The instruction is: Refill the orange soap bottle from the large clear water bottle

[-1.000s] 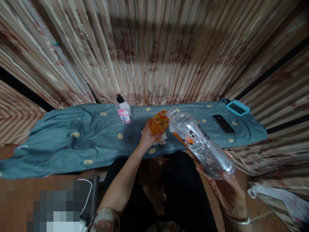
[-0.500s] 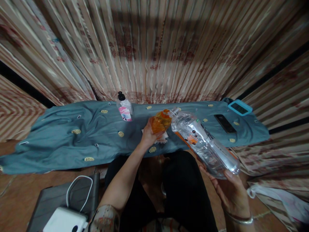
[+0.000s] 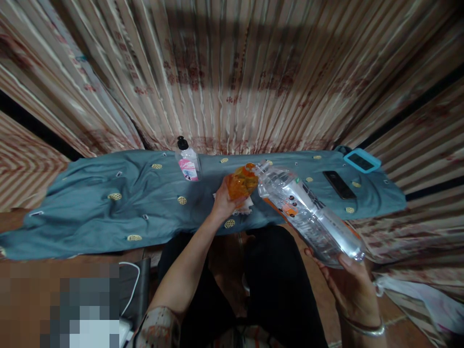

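My left hand (image 3: 223, 203) is wrapped round an amber, see-through bottle (image 3: 242, 183) whose mouth leans to the right. With my right hand (image 3: 353, 285) I grip the base of a large clear plastic bottle (image 3: 302, 212) with a silver and orange label. That bottle slants down to the left from my hand, its neck at the amber bottle's mouth; whether the two rims touch I cannot tell. Whitish paper or cloth (image 3: 243, 208) lies beneath the amber bottle, partly hidden by it and my hand.
A teal cloth with yellow prints (image 3: 90, 203) covers the low table. On it stand a pump-less black-capped bottle (image 3: 188, 166) at left, and a dark phone (image 3: 340, 184) and a blue-framed clock (image 3: 361, 160) at right. Pleated curtains (image 3: 232, 72) hang behind. A blurred patch covers the lower left.
The clear bottle's base and my right hand have shifted very slightly to the right. Both hands keep their hold, and the bottles' mouths stay together.
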Available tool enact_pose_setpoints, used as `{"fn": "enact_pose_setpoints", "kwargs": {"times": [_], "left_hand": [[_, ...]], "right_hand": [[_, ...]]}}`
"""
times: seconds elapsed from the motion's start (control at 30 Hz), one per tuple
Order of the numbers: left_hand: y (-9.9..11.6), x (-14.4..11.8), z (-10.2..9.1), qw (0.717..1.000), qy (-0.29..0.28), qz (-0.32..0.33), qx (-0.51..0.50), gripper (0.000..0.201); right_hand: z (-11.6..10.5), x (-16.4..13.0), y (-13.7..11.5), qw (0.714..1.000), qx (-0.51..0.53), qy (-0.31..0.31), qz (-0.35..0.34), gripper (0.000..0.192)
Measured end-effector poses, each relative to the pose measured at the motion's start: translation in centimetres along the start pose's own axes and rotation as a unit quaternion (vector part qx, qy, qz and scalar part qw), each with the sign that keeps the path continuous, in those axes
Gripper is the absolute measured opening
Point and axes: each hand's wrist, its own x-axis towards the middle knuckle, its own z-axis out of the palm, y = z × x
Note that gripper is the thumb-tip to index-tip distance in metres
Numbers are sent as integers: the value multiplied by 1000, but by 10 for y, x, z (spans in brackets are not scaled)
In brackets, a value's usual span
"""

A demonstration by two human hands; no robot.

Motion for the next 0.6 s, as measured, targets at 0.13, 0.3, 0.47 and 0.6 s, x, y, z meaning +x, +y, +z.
{"fn": "enact_pose_setpoints", "kwargs": {"times": [0.13, 0.3, 0.47, 0.6], "left_hand": [[-3, 0, 1, 1000, 0, 2, -16, 69], [-2, 0, 1, 1000, -3, -5, -20, 70], [4, 0, -1, 1000, -8, -8, -14, 67], [6, 0, 0, 1000, -9, -13, -23, 67]], "right_hand": [[3, -1, -2, 1000, -2, -7, -12, 45], [6, -1, -3, 1000, 1, -5, -16, 45], [5, -1, -2, 1000, 2, 5, -11, 46], [4, -1, -2, 1000, 3, 2, -17, 46]]}}
